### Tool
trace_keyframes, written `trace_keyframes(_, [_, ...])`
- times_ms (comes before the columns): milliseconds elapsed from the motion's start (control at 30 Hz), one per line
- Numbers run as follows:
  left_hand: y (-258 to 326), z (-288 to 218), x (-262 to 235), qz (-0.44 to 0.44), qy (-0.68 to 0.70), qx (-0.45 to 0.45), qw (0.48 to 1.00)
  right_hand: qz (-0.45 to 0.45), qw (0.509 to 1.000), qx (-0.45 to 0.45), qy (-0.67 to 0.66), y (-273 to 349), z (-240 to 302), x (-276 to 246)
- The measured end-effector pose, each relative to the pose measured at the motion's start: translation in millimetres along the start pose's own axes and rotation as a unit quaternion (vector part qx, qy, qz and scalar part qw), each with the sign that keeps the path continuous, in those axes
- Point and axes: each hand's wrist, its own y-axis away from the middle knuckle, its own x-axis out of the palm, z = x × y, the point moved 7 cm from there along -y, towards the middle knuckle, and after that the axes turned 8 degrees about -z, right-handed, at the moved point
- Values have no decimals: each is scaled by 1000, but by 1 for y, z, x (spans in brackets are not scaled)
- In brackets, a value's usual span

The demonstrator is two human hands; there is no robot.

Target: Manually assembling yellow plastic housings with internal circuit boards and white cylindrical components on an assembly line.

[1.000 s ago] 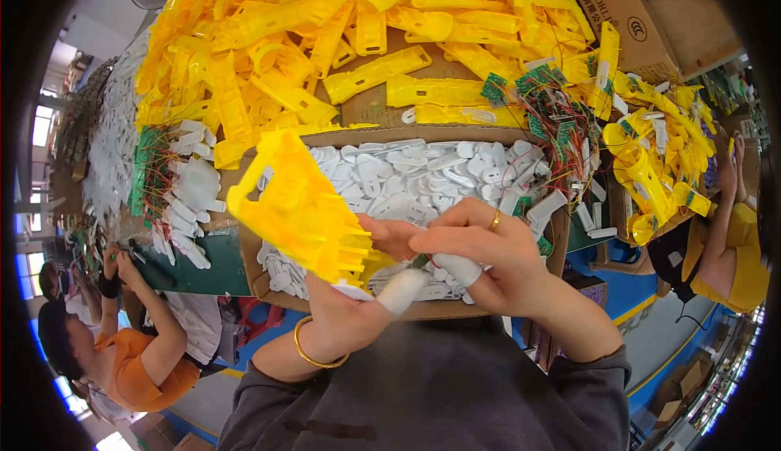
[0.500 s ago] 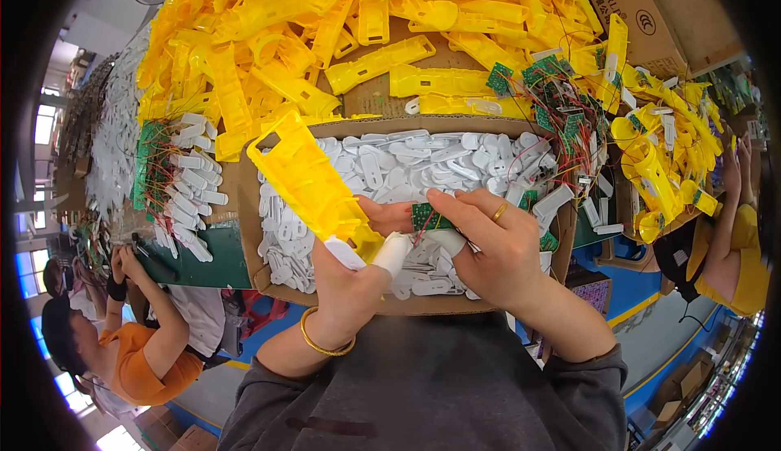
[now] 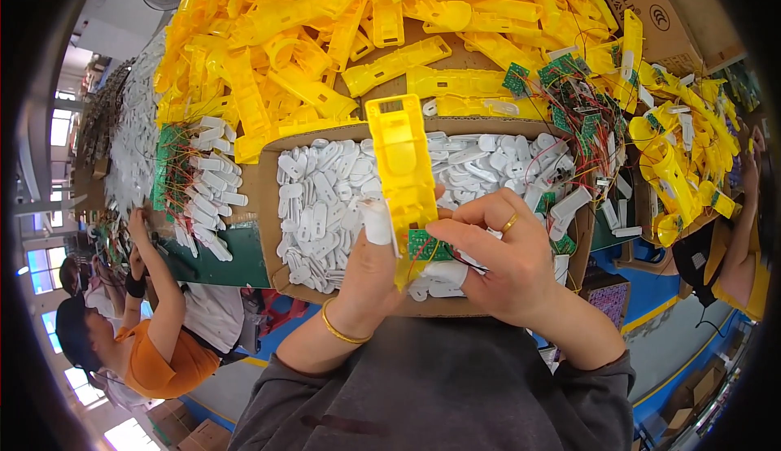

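Note:
My left hand (image 3: 368, 268) grips a long yellow plastic housing (image 3: 402, 166), held upright over the cardboard tray (image 3: 268, 231); a white wrap covers the thumb. My right hand (image 3: 496, 256) pinches a small green circuit board (image 3: 425, 245) with red wires against the housing's lower end. A ring sits on one right finger and a gold bangle on my left wrist. The tray under both hands is full of small white plastic pieces (image 3: 325, 207).
A big heap of yellow housings (image 3: 325, 36) fills the bench beyond the tray. Green boards with wires (image 3: 569, 101) lie at the right, more white parts and boards (image 3: 199, 174) at the left. One person (image 3: 138, 345) works at lower left, another (image 3: 736, 248) at the right edge.
The yellow housing has swung from tilted left to upright in my left hand. My right hand has brought the green board onto its lower end.

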Motion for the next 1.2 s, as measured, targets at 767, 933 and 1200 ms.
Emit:
trace_keyframes(767, [10,-17,1,-86,-32,85,992,-33,999,-14,35,9,-11,-11])
trace_keyframes(933, [4,-16,4,-95,-3,76,993,-83,996,2,23,10,-13,-13])
trace_keyframes(1200, [1,-15,10,-86,26,64,994,-103,995,6,-9,8,-12,-17])
